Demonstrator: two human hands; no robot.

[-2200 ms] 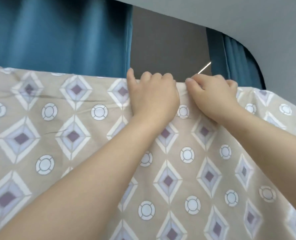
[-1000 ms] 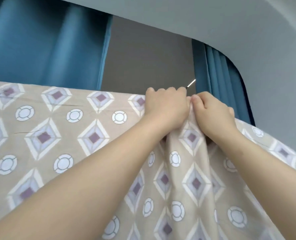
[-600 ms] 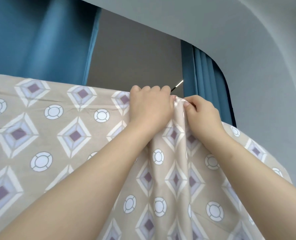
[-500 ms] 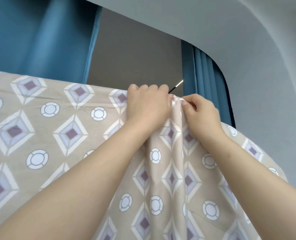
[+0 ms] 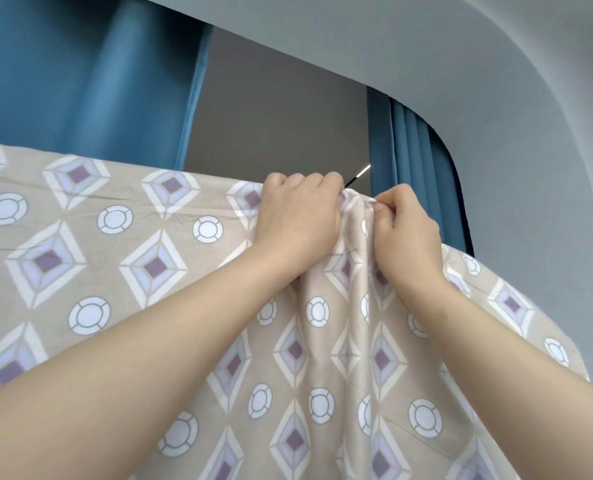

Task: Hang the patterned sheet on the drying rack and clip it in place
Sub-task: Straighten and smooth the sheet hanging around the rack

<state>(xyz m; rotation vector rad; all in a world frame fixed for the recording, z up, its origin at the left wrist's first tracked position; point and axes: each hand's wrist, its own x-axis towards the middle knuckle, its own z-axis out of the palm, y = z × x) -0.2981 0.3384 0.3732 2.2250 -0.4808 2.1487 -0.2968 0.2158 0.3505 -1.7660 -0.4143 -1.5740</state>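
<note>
The patterned sheet (image 5: 156,268), beige with purple diamonds and white rings, hangs over a high bar and fills the lower view. Its top fold hides the bar; only a thin dark and bright rod end (image 5: 357,176) pokes out behind my hands. My left hand (image 5: 298,216) is closed over the top edge of the sheet. My right hand (image 5: 406,230) sits close beside it, pinching a bunched ridge of cloth between thumb and fingers. Vertical folds run down from between both hands. No clip is visible.
Blue curtains (image 5: 80,77) hang behind the sheet on the left, and a narrower blue curtain (image 5: 413,157) on the right. A grey wall panel (image 5: 274,116) lies between them. A pale ceiling soffit (image 5: 426,39) curves overhead and down the right side.
My hands have come together on the top edge, gathering the flat cloth between them into a bunched ridge with vertical folds. The view has tilted up a little.
</note>
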